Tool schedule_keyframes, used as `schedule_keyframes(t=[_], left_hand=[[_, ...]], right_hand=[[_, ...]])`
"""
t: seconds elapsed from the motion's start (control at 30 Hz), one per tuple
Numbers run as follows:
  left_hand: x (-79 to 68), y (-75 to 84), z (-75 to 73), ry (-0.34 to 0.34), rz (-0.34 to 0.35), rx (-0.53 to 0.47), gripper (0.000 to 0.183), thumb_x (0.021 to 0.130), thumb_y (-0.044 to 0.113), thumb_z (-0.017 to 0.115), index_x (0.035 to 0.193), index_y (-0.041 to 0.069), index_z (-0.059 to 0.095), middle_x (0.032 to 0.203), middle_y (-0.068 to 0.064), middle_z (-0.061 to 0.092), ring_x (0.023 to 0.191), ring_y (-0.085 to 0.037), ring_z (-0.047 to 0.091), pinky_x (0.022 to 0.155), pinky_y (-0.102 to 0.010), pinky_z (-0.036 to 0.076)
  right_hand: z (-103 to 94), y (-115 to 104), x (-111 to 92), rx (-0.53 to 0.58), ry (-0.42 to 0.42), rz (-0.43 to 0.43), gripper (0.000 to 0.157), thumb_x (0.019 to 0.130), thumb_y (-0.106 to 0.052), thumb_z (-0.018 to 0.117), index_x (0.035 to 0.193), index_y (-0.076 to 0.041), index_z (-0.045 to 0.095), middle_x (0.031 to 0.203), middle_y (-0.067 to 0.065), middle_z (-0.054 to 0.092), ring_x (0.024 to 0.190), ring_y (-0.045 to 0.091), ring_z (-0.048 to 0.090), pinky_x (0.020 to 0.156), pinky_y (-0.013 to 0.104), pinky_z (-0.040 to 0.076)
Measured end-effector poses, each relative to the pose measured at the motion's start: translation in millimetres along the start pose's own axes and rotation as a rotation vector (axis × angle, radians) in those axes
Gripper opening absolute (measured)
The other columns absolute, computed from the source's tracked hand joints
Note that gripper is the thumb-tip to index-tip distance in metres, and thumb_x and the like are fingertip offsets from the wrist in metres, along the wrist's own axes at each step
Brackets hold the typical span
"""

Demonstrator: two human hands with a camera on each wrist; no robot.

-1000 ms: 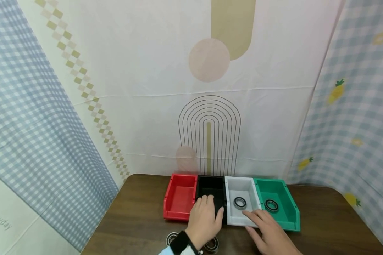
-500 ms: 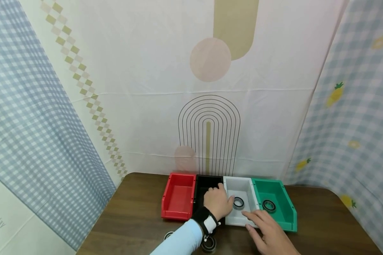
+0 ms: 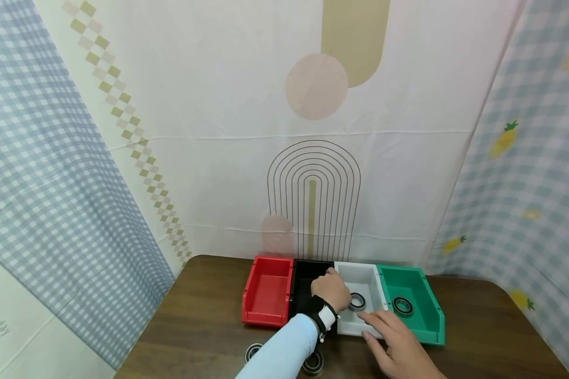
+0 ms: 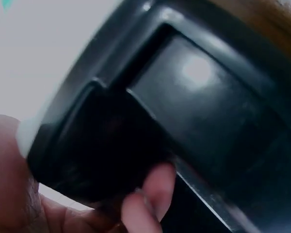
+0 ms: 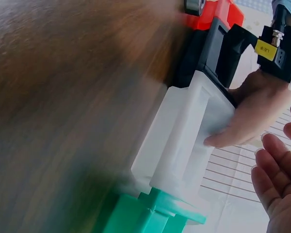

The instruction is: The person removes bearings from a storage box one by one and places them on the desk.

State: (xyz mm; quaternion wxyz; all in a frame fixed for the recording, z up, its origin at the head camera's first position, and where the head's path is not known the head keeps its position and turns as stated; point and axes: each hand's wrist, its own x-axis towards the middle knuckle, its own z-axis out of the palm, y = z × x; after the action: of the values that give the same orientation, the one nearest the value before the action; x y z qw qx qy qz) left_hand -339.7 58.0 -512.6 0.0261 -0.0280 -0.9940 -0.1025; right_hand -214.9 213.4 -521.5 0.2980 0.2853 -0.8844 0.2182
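My left hand (image 3: pixel 331 290) straddles the side wall where the black bin (image 3: pixel 308 272) meets the white bin (image 3: pixel 355 272). Its fingers curl inside the black bin and the thumb lies on the white bin's side, gripping the wall between them. In the left wrist view, fingertips (image 4: pixel 157 191) show against the black plastic. A ball bearing (image 3: pixel 357 301) lies in the white bin, beside the left hand. My right hand (image 3: pixel 398 345) is held loosely at the white bin's front, fingers extended and holding nothing. Another bearing (image 3: pixel 402 306) lies in the green bin (image 3: pixel 424 295).
A red bin (image 3: pixel 267 292) stands at the left end of the row. Two more bearings, one at left (image 3: pixel 252 351) and one at right (image 3: pixel 313 362), lie on the wooden table (image 3: pixel 194 316), partly behind the left sleeve. A patterned cloth (image 3: pixel 227 184) hangs behind.
My left hand has moved right, from over the black bin to the wall between the black and white bins, and its fingers have curled down. The right hand stays nearly still.
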Motion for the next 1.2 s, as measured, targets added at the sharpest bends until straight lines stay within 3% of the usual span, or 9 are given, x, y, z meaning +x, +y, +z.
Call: schedule_keyframes(t=[0.27, 0.6, 0.9, 1.07, 1.2], left_hand=[[7.1, -6.7, 12.1, -0.117, -0.020, -0.181, 0.065, 0.101, 0.034, 0.064, 0.151, -0.002, 0.044, 0.078, -0.014, 0.072, 0.058, -0.025, 0.058, 0.058, -0.037, 0.048], [8.5, -2.4, 14.8, -0.080, -0.022, -0.171, 0.053, 0.102, 0.036, 0.061, 0.139, 0.000, 0.049, 0.075, -0.011, 0.070, 0.056, -0.023, 0.057, 0.057, -0.038, 0.048], [5.3, -6.8, 12.7, -0.095, -0.026, -0.187, 0.062, 0.103, 0.034, 0.059, 0.151, -0.001, 0.044, 0.083, -0.014, 0.074, 0.059, -0.024, 0.058, 0.059, -0.039, 0.048], [5.6, -7.5, 11.6, -0.097, -0.014, -0.199, 0.060, 0.102, 0.033, 0.061, 0.148, -0.003, 0.046, 0.087, -0.015, 0.075, 0.062, -0.025, 0.061, 0.060, -0.040, 0.051], [14.6, -8.9, 26.3, -0.078, 0.017, -0.204, 0.062, 0.101, 0.033, 0.060, 0.148, -0.003, 0.045, 0.084, -0.014, 0.075, 0.061, -0.026, 0.061, 0.059, -0.041, 0.050]], right_hand=[[2.8, -2, 3, 0.039, 0.006, -0.028, 0.050, 0.085, -0.005, 0.086, 0.130, -0.021, 0.074, 0.107, -0.018, 0.066, 0.091, -0.001, 0.058, 0.073, 0.021, 0.048], [2.8, -1, 2, 0.040, -0.017, 0.073, 0.046, 0.088, -0.008, 0.085, 0.130, -0.023, 0.074, 0.109, -0.018, 0.068, 0.093, 0.002, 0.060, 0.072, 0.023, 0.048], [3.0, -3, 1, 0.047, -0.019, 0.061, 0.046, 0.090, -0.008, 0.084, 0.131, -0.024, 0.073, 0.112, -0.020, 0.068, 0.095, 0.005, 0.064, 0.074, 0.025, 0.052], [3.2, 0, -1, 0.059, 0.002, 0.024, 0.048, 0.087, -0.006, 0.084, 0.131, -0.021, 0.074, 0.109, -0.016, 0.068, 0.089, 0.001, 0.058, 0.071, 0.022, 0.047], [3.2, 2, -3, 0.063, 0.003, 0.021, 0.047, 0.087, -0.005, 0.084, 0.130, -0.020, 0.074, 0.106, -0.014, 0.068, 0.086, 0.000, 0.056, 0.070, 0.020, 0.045]])
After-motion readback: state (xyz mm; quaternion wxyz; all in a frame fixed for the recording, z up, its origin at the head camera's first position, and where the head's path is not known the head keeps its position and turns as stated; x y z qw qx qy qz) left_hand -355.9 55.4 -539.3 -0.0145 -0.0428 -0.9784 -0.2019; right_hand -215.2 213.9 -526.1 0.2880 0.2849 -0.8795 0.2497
